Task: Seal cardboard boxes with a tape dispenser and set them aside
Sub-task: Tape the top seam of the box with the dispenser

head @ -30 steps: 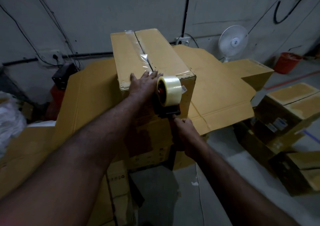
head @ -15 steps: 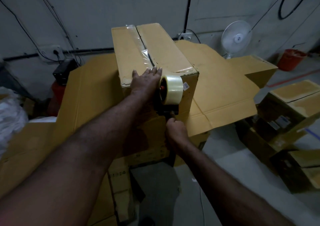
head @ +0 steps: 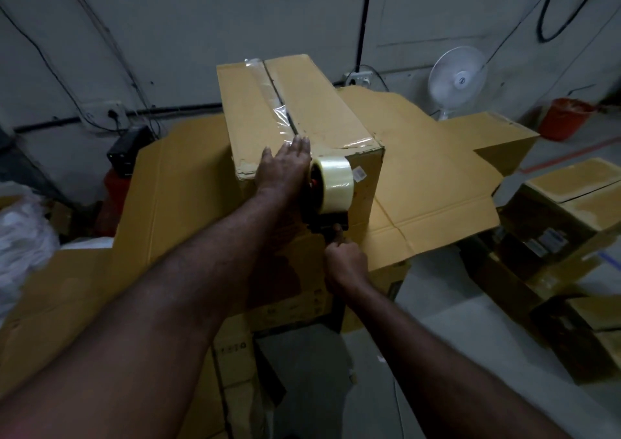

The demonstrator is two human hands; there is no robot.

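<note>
Cardboard, tan and creased: the box (head: 322,109) stands at the centre of the view, its long axis running from 6 toward 12 o'clock, away from the person. Clear tape (head: 270,92) lies along the top seam on that line and reaches the near edge. The left hand (head: 282,169) lies flat on that edge, fingers straight and together, pressing the tape down. The dispenser (head: 331,186) sits against the near face, just at the left hand's 3 o'clock. The right hand (head: 344,264), lower at 5 o'clock, curls tight round its handle. The coming move is likely a pull toward 6 to cut the strip; the right hand is placed for it.
</note>
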